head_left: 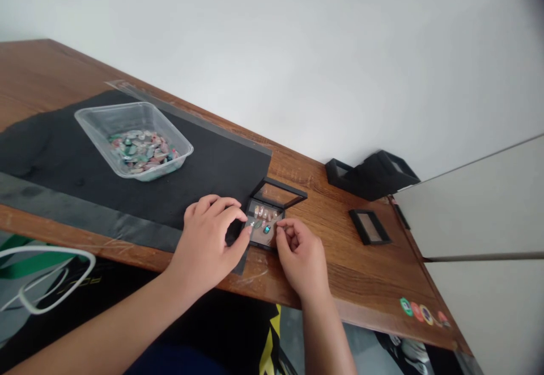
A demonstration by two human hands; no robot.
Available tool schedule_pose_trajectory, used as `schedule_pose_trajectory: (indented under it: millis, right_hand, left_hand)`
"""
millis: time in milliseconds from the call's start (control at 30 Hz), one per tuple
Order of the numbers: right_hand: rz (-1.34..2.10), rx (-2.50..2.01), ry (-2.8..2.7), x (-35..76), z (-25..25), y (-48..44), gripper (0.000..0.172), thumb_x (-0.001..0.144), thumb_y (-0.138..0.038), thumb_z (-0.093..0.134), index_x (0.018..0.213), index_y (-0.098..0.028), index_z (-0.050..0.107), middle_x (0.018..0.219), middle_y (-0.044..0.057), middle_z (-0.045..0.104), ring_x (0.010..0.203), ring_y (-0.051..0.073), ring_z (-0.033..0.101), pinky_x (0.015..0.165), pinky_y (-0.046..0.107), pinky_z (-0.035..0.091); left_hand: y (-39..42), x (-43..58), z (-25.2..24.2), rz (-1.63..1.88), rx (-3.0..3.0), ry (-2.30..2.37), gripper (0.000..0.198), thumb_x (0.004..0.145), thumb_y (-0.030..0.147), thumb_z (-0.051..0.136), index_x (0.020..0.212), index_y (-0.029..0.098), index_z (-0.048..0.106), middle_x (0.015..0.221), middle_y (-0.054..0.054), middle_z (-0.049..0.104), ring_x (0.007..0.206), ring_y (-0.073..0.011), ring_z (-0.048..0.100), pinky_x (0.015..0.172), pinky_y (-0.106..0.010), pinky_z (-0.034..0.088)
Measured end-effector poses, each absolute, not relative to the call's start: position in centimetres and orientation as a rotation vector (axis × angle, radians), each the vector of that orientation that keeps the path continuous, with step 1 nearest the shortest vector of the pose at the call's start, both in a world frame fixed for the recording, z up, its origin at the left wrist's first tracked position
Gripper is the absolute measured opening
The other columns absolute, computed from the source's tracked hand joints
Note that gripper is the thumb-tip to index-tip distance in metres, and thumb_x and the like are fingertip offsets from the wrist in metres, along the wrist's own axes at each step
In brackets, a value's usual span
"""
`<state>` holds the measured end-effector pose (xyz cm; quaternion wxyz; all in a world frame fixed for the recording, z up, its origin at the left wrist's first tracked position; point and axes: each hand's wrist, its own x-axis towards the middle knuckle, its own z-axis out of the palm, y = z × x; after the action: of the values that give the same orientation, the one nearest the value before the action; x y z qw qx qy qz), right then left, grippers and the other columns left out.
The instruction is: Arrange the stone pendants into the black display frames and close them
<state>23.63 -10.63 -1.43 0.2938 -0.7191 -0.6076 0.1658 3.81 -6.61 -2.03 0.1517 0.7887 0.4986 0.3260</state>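
A small black display box lies at the front edge of the table with its windowed lid raised. Inside sit several small glossy pieces that look like press-on nails, one of them bright teal. My left hand is at the box's left side, thumb and index finger apart, their tips by its edge. At the right side, my right hand has its fingers curled and thumb and index pinched over the box's edge. What lies between those fingertips is too small to make out.
A clear plastic tub of mixed pink, green and clear pieces stands on a black mat. To the right are stacked black boxes, another windowed box and round stickers. A white wall rises behind the table.
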Motion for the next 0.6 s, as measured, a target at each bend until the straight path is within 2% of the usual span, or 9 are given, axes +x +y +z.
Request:
schedule_pose_trajectory:
  millis: [267,600]
  right_hand:
    - [0.418,-1.900,-1.616,23.70,-1.41,-10.57,0.011,0.085,-0.018,0.054,0.087,-0.022,0.065,0.064,-0.004,0.056,0.058,0.013,0.051,0.058,0.024,0.037]
    - [0.406,-1.813,-1.588,23.67,-1.59,-10.69,0.025,0.082,-0.014,0.054,0.103,-0.021,0.065,0.085,0.000,0.063,0.060,0.012,0.048,0.060,0.025,0.040]
  left_hand:
    - [-6.61,3.78,-1.81,0.928,2.254,1.419,0.008,0.090,0.027,0.060,0.092,0.025,0.067,0.115,-0.005,0.071,0.111,-0.0320,0.056,0.093,-0.052,0.041]
    - [-6.66,3.71,-1.82,0.946,2.250,1.402,0.007,0.090,0.028,0.059,0.094,0.025,0.065,0.117,-0.007,0.071,0.112,-0.0318,0.057,0.094,-0.052,0.041]
